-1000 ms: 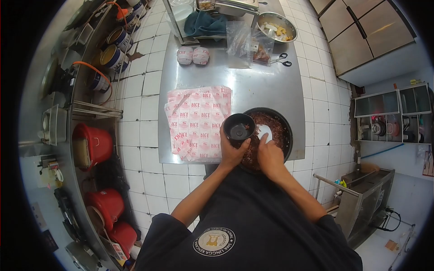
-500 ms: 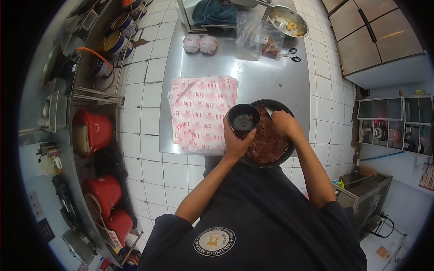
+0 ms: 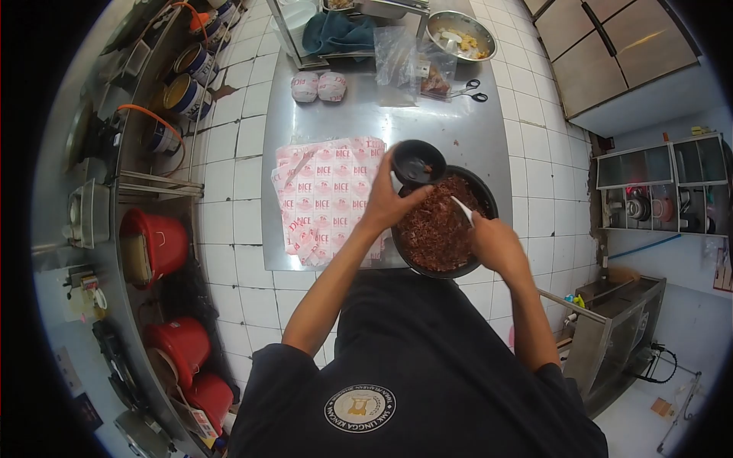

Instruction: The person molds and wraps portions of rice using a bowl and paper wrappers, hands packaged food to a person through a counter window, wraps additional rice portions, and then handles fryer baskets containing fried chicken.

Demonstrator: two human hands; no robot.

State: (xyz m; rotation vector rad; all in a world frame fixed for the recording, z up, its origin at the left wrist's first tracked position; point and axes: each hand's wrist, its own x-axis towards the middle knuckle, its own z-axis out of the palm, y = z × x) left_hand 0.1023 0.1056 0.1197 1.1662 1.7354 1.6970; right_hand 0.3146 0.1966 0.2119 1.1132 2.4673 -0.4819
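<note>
A small black bowl [image 3: 418, 163] is gripped in my left hand [image 3: 388, 200], its thumb along the near side. Only a few bits of food show inside the bowl. It is held over the far left rim of a large round black pan [image 3: 492, 197] filled with reddish-brown rice-like food [image 3: 437, 229]. At the pan's right side, my right hand [image 3: 495, 243] is closed around a slim white utensil [image 3: 463, 208]. The utensil's far end points up and left over the food; its exact shape is hard to make out.
Left of the pan lie printed pink-and-white wrapping sheets [image 3: 330, 200]. Two wrapped bundles [image 3: 318, 87], plastic bags [image 3: 397, 67], scissors [image 3: 472, 90] and a metal bowl of food [image 3: 490, 47] are farther back on the steel table [image 3: 366, 120]. Red buckets [image 3: 159, 243] stand at left.
My left hand has moved the small bowl farther from my body, toward the pan's far side. My right hand has come nearer with the utensil, which now shows more. The whole view has shifted slightly.
</note>
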